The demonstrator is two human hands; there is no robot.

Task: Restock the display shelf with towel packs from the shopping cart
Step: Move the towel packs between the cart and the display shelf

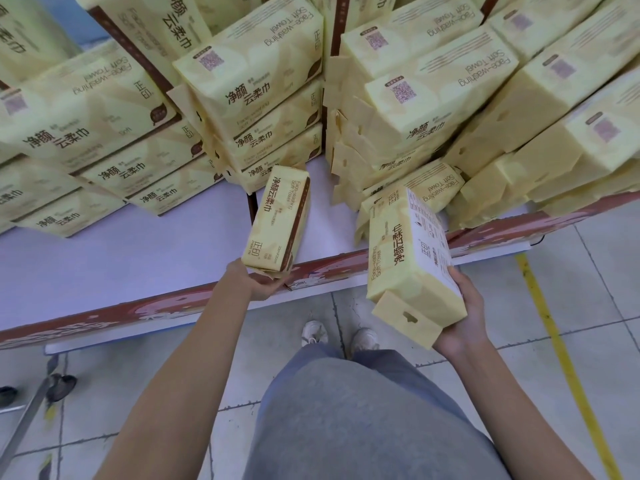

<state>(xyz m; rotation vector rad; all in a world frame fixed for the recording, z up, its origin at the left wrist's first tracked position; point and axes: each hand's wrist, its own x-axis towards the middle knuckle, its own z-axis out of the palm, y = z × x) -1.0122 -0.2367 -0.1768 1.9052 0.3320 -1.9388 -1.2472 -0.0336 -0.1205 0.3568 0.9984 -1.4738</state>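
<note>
My left hand (254,280) grips the near end of a yellow towel pack (277,220) that lies on its narrow side over the white display shelf (138,258), its far end touching the middle stack. My right hand (462,318) holds a second yellow towel pack (408,258) from underneath at the shelf's front edge, tilted, its flap handle toward me. Stacks of the same packs (263,88) fill the back of the shelf on the left, in the middle and on the right. The shopping cart is hardly in view; only a metal bar shows at the lower left.
A red-patterned strip (156,306) runs along the shelf's front edge. A bare stretch of shelf lies in front of the left stacks. Tiled floor with a yellow line (554,341) is on the right. A metal bar (27,417) and dark shoes (60,386) are at lower left.
</note>
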